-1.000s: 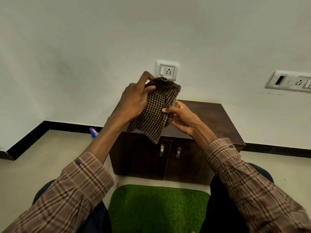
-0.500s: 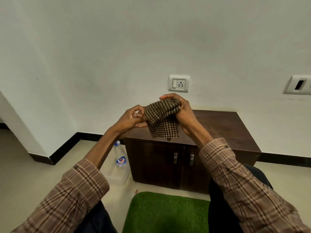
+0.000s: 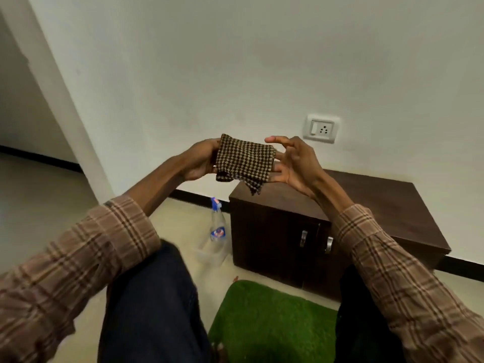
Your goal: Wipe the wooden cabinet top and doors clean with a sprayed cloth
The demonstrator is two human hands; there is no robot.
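Both hands are raised in front of the wall, above the left end of the cabinet. The left hand has its grip closed on the left edge of the folded checked cloth. The right hand sits at the cloth's right edge with its fingers spread; fingertips touch the fabric, grip loose and mostly open, so it steadies the cloth but does not clamp it. One cloth corner hangs down toward the cabinet top without touching it.

The cabinet is dark wood, two doors shut, two metal handles side by side at the centre seam. A clear spray bottle with a blue cap stands on the floor just beside the cabinet's left side. A green mat lies on the floor in front of the cabinet, between the person's knees. A wall socket is above the cabinet. Plaid sleeves cover both forearms.
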